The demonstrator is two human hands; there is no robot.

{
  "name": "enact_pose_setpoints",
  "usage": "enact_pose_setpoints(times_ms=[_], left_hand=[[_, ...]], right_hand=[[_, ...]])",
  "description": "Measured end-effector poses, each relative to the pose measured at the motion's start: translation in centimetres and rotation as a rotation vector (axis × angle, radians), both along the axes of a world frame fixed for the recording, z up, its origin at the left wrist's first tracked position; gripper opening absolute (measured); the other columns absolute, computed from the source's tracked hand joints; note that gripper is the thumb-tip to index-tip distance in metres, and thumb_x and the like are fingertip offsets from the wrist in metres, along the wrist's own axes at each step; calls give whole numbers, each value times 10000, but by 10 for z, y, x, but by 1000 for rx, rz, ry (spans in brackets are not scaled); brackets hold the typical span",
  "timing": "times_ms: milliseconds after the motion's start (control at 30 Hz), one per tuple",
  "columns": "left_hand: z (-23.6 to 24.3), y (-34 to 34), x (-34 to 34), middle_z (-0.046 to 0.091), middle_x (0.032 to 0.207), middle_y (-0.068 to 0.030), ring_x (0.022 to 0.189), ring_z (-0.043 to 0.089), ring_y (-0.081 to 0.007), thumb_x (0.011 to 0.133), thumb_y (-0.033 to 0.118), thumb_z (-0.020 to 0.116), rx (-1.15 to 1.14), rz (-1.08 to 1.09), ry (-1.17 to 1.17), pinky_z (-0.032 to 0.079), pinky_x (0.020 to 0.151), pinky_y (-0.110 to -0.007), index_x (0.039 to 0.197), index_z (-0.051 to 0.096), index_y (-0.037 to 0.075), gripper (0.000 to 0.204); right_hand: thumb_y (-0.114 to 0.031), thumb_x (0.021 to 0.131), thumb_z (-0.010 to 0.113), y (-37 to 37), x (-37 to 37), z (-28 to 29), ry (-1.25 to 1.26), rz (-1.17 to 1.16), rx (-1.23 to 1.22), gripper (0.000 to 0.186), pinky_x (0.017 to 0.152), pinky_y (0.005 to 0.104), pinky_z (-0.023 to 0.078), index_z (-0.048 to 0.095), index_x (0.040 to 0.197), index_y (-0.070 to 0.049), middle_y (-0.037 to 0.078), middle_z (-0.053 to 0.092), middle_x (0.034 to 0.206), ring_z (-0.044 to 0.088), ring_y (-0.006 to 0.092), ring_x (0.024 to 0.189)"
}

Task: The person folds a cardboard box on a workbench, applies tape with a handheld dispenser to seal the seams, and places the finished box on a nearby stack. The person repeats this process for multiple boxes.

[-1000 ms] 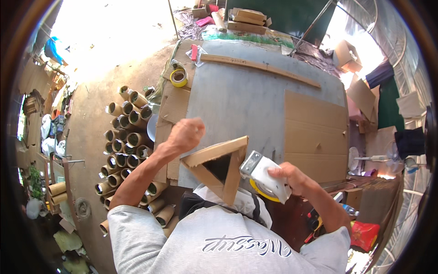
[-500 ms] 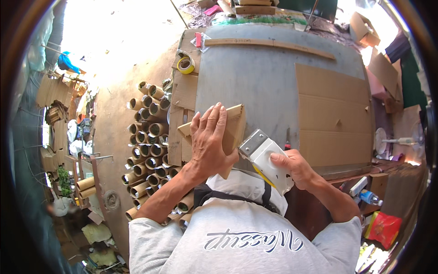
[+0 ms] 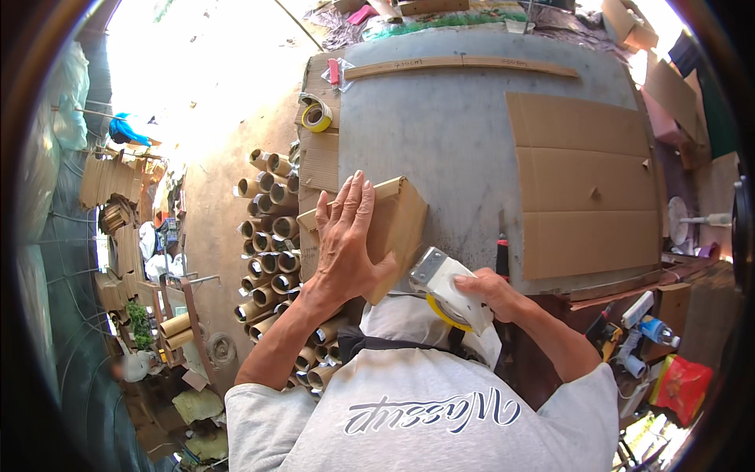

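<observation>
My left hand (image 3: 346, 236) lies flat on a small brown cardboard box (image 3: 403, 224) at the table's near left side. Its fingers are stretched over the top and its thumb is spread toward the near side. Most of the box's left part is hidden under the hand. In my right hand (image 3: 497, 293) is a white tape dispenser (image 3: 450, 285) with a metal toothed end and a yellow roll. That toothed end is close to the box's near right side. I cannot tell whether a strip of tape joins them.
Flat cardboard (image 3: 590, 189) covers the table's right side, with a red-and-black-handled tool (image 3: 502, 250) beside it. A wooden strip (image 3: 464, 66) lies along the far edge, a yellow tape roll (image 3: 316, 118) at the far left. Several cardboard tubes (image 3: 271, 224) are stacked left of the table.
The tape dispenser, in my right hand, has come nearer my body and tilted. The box has turned slightly under my left hand. The whole view has shifted a little.
</observation>
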State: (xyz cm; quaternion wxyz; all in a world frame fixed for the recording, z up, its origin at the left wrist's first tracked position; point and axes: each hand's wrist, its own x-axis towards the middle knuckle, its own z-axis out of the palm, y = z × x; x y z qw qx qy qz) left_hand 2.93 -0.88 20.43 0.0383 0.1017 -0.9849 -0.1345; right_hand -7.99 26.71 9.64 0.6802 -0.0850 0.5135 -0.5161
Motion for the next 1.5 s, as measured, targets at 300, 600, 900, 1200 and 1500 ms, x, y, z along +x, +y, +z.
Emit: enact_pose_setpoints(times_ms=[300, 600, 900, 1200, 1500], left_hand=[[7, 15, -10, 148, 1684, -383, 1597, 143, -501, 758, 278, 810, -54, 35, -94, 37, 1269, -654, 1583, 242, -164, 1095], [-39, 42, -13, 164, 1665, -391, 1588, 168, -503, 794, 284, 834, -488, 216, -192, 171, 1251, -672, 1568, 158, -192, 1133], [-29, 39, -14, 329, 1586, -301, 1538, 295, -441, 761, 294, 877, -518, 163, -161, 226, 1232, -681, 1580, 213, -137, 1138], [2, 2, 12, 626, 1266, -190, 1407, 511, -371, 729, -32, 733, 23, -467, 91, 296, 1262, -544, 1140, 611, 30, 433], [51, -30, 31, 718, 914, -177, 1256, 646, -329, 664, -105, 685, 373, -850, -300, 327, 1262, -506, 776, 704, 10, 161]], right_hand=[[-537, 943, 658, -51, 5, -60, -58, 77, -116, 676, 813, 346, 521, 736, 1136, 106, 159, 733, 1012, 681, 213, 859], [-538, 930, 653, -54, 3, -41, 91, 159, -40, 648, 771, 333, 521, 749, 1054, 90, 141, 722, 950, 678, 207, 867], [-593, 874, 679, -59, 32, 29, 863, 616, 236, 670, 869, 459, 557, 789, 1036, 48, 273, 753, 1011, 735, 422, 992], [-509, 968, 691, 38, 3, -37, 670, -324, 102, 576, 730, 359, 524, 753, 994, 63, 132, 741, 890, 679, 186, 815], [-514, 958, 729, 5, 18, 49, 925, -516, -229, 564, 683, 308, 506, 692, 1071, 37, 63, 699, 827, 630, 125, 770]])
